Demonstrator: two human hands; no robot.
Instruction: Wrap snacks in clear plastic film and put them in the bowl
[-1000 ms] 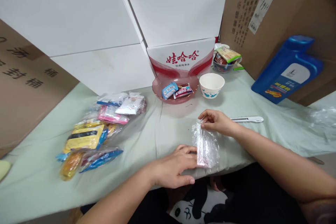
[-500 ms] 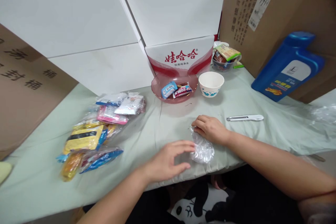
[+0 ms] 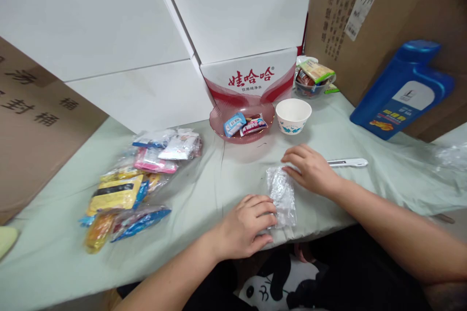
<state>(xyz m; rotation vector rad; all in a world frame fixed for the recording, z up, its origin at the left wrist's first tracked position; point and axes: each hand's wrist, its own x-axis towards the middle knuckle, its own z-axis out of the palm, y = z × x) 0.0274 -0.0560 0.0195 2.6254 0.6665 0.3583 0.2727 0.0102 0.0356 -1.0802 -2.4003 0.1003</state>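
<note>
Clear bag (image 3: 281,194) lies near surface's (image 3: 233,172) front edge. Left hand (image 3: 245,226): fingers loosely spread, touching bag. Right hand (image 3: 308,171): fingers curved, grip unclear.

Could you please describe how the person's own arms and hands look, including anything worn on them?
The left hand and right hand are both bare, with no gloves, rings or watch to be seen. The left forearm and right forearm are uncovered too: no sleeve, cable or marking shows along them. Dark clothing is visible below.
</note>
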